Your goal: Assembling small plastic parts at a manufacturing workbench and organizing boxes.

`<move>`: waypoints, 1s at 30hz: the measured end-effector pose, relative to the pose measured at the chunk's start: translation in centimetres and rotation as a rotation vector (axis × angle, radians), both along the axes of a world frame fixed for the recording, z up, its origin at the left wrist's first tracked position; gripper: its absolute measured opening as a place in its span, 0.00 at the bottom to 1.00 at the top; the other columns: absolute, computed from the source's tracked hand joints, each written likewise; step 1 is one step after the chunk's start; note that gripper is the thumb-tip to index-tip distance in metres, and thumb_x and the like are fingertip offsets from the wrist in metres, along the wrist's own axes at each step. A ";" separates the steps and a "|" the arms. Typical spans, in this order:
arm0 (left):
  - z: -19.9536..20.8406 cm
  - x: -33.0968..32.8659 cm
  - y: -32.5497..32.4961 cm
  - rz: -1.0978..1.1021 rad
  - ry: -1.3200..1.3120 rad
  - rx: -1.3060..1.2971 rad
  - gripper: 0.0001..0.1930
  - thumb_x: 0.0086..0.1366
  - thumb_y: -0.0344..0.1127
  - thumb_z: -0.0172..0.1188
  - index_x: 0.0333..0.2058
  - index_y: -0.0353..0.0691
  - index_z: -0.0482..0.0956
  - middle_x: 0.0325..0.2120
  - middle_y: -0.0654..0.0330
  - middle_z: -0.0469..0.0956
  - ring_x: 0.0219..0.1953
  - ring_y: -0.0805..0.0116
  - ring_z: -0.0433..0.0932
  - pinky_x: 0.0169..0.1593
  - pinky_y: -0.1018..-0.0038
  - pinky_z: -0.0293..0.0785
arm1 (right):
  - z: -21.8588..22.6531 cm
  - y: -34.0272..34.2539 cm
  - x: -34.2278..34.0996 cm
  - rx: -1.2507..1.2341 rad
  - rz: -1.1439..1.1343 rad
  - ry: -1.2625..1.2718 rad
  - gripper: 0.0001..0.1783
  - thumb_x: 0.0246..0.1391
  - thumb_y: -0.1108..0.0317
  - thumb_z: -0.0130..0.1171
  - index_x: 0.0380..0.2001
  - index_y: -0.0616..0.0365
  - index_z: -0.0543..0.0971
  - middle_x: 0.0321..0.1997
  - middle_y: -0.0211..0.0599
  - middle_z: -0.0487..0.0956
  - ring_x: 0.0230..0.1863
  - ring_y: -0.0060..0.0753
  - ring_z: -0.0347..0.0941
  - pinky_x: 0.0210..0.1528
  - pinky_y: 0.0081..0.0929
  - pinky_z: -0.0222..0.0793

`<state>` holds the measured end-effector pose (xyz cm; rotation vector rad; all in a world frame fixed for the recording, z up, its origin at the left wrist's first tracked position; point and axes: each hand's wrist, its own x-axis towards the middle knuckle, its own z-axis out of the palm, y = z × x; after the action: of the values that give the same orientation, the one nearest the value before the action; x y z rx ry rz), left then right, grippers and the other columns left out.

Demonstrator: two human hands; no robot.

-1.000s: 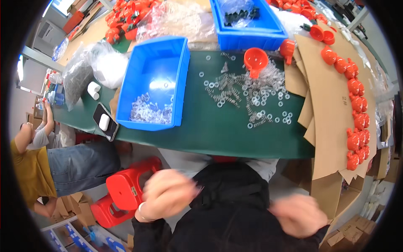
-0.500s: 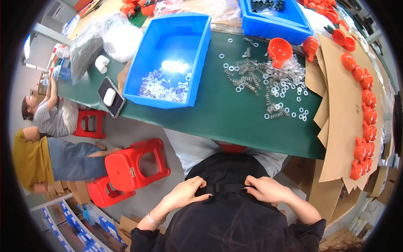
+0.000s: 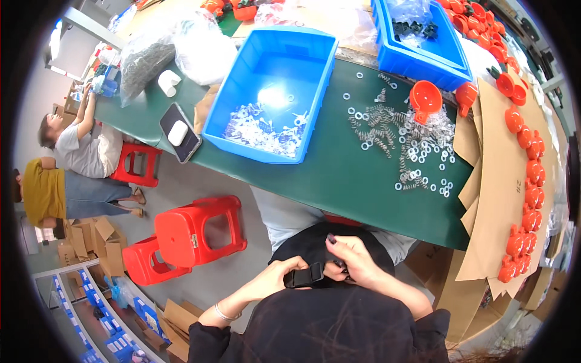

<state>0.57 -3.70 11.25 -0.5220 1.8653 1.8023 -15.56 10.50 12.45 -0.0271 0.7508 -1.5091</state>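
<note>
At my waist, over the black clothing, a black buckle (image 3: 304,276) on a strap is pinched in my left hand (image 3: 279,279). Just to its right is my right hand (image 3: 358,264), its fingers curled in and its thumb sticking up; what those fingers close on is hidden. In front of me on the green table (image 3: 339,199) stands a blue bin (image 3: 275,63) with small clear plastic parts (image 3: 260,130) in it. Springs (image 3: 375,124) and white rings (image 3: 417,148) lie loose to its right, by a heap of clear parts and an orange-red cup-shaped part (image 3: 425,100).
More orange-red parts (image 3: 531,196) line the cardboard sheets (image 3: 493,193) on the right. A phone (image 3: 184,145) with a white case on it lies near the left edge. Red stools (image 3: 196,233) stand on the floor at left. A second blue bin (image 3: 420,60) is at the back.
Both hands were apart on the black cloth; now my left holds the buckle and my right has moved inward beside it. The view has shifted, and a person at left has moved away.
</note>
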 end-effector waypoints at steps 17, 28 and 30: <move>0.9 -5.1 -1.8 0.291 0.155 0.017 0.18 0.46 0.22 0.61 0.33 0.41 0.62 0.22 0.69 0.67 0.25 0.84 0.65 0.29 0.83 0.61 | 2.1 6.8 -3.8 0.248 0.472 1.619 0.05 0.49 0.69 0.55 0.28 0.59 0.73 0.25 0.37 0.73 0.26 0.38 0.72 0.28 0.32 0.67; 1.2 -5.8 -1.9 0.134 0.018 -0.229 0.20 0.48 0.24 0.59 0.37 0.39 0.58 0.18 0.61 0.71 0.20 0.74 0.69 0.25 0.75 0.64 | -2.0 -2.2 -1.9 0.033 0.355 1.094 0.15 0.54 0.62 0.55 0.38 0.63 0.71 0.34 0.47 0.79 0.36 0.46 0.77 0.39 0.35 0.71; 1.4 -6.1 -2.1 0.047 -0.017 -0.251 0.20 0.48 0.26 0.59 0.37 0.38 0.59 0.20 0.55 0.73 0.19 0.64 0.70 0.26 0.71 0.65 | -2.0 -2.3 -2.2 0.054 0.414 1.028 0.15 0.53 0.61 0.56 0.35 0.64 0.72 0.34 0.47 0.80 0.37 0.44 0.77 0.39 0.34 0.71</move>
<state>-5.56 -5.83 12.65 -0.6728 2.0971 1.5943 -17.72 8.19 10.45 -0.9160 1.4817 -1.0071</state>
